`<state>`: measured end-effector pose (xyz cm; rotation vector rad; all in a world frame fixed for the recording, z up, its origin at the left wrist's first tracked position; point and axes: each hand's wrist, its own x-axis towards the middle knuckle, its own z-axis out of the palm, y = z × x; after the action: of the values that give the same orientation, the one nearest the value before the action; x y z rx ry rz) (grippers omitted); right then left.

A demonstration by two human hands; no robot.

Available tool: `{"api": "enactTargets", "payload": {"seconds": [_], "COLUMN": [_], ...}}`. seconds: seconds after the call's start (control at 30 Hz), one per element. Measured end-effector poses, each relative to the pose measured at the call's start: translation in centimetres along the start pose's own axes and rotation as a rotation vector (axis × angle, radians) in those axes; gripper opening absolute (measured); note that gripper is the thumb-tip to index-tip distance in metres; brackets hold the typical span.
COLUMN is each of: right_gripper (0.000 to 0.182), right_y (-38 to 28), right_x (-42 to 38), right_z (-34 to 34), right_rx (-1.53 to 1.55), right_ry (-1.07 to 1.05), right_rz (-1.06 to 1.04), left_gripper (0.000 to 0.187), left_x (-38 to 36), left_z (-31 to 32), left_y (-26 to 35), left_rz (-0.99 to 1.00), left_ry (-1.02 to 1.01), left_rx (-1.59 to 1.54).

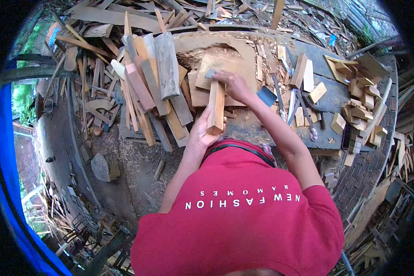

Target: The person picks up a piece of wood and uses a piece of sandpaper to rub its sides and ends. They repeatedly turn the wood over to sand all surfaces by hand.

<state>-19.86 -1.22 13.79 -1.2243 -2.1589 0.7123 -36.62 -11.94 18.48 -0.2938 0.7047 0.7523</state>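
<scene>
A squared wooden block (216, 108) slants away from my body over the workbench, its near end close to my waist. My left hand (203, 131) is closed around its near part from the left and below. At the far end, my right hand (233, 86) bends over the block, fingers closed on a small flat grey piece (210, 73), whose material I cannot make out. Under the far end lies a pale wooden board (202, 69) on a larger worn board (241, 48). A dark blue-grey sheet (267, 97) lies right of my right forearm.
Long wood offcuts (147, 83) are heaped on the left, some overhanging the bench edge. To the right lie hand tools (292, 99) with long blades, and a pile of small wood blocks (363, 106). A stone (105, 167) sits on the ground at lower left.
</scene>
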Motion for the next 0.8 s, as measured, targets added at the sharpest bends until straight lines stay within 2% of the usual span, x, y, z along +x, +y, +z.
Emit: {"api": "enactTargets", "payload": {"seconds": [0.13,0.2,0.3,0.37,0.43,0.47,0.53,0.57,0.7,0.73,0.8], "right_gripper": [0.049,0.046,0.048,0.053,0.046,0.046,0.057,0.057,0.05,0.047,0.047], "right_y": [-0.5,-2.1,-6.7,-10.6,-11.4,-11.0,-9.3,-8.2,-3.0,-2.6,-2.6], "right_x": [0.3,-1.7,-5.5,-7.9,-8.4,-8.4,-7.9,-7.4,-3.2,-2.3,-1.5], "right_z": [0.4,0.2,-2.1,-4.3,-5.8,-5.7,-4.9,-4.0,-0.6,-0.4,-0.1], "right_rx": [-0.027,0.01,0.24,0.332,0.284,0.283,0.224,0.223,0.154,0.089,0.057], "right_ry": [-0.017,0.043,0.044,0.016,-0.021,-0.021,0.006,0.008,0.07,0.06,0.031], "right_rz": [0.104,0.07,-0.064,-0.037,-0.128,-0.125,-0.172,-0.173,-0.012,0.057,0.059], "left_gripper": [0.038,0.036,0.035,0.033,0.031,0.031,0.033,0.034,0.037,0.037,0.039], "left_x": [0.3,0.3,0.6,0.5,-0.1,-0.3,0.7,1.1,0.5,0.5,0.3], "left_z": [0.0,-0.6,-0.6,-0.8,-0.2,-0.1,-0.7,-1.1,-0.9,-0.7,-0.3], "left_y": [0.3,0.4,0.9,0.9,0.6,0.4,0.6,0.6,0.5,0.4,0.5], "left_rz": [-0.022,-0.052,-0.052,-0.049,-0.013,-0.023,-0.022,-0.018,-0.033,-0.039,-0.065], "left_ry": [0.006,-0.051,0.011,-0.012,0.094,0.062,-0.003,-0.066,-0.092,-0.079,-0.061], "left_rx": [-0.057,-0.073,-0.077,-0.136,-0.126,-0.132,-0.132,-0.134,-0.056,-0.09,-0.139]}}
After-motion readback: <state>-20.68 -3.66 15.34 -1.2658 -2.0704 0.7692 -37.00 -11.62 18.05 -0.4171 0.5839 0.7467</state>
